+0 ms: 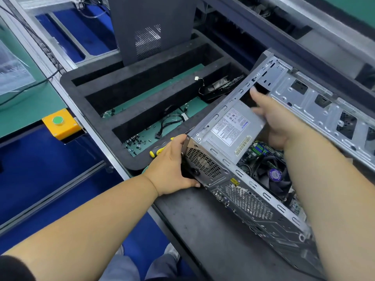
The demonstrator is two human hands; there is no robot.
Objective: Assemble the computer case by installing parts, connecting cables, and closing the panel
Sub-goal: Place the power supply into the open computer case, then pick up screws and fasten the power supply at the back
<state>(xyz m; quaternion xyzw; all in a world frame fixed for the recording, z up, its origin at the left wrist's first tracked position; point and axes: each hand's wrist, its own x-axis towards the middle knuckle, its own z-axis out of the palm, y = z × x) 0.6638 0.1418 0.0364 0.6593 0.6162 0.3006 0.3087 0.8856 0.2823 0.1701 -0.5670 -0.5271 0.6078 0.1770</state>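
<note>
An open grey computer case (249, 201) lies on its side on the dark work surface. A silver power supply (231, 126) with a white label sits in its near-left corner. My left hand (172, 165) grips the case's rear corner by the power supply's vent grille. My right hand (274, 120) reaches inside and rests on the power supply's far end, fingers spread against it. Below it the motherboard's black CPU fan (274, 175) shows. The case's hinged drive cage (316, 102) stands tilted up on the right.
A black foam tray (97, 78) with long slots holds black cables (172, 120), loose screws (136, 141) and a yellow-handled screwdriver (156, 152). A dark side panel (150, 27) stands upright behind it. A yellow box with a green button (58, 122) sits at left.
</note>
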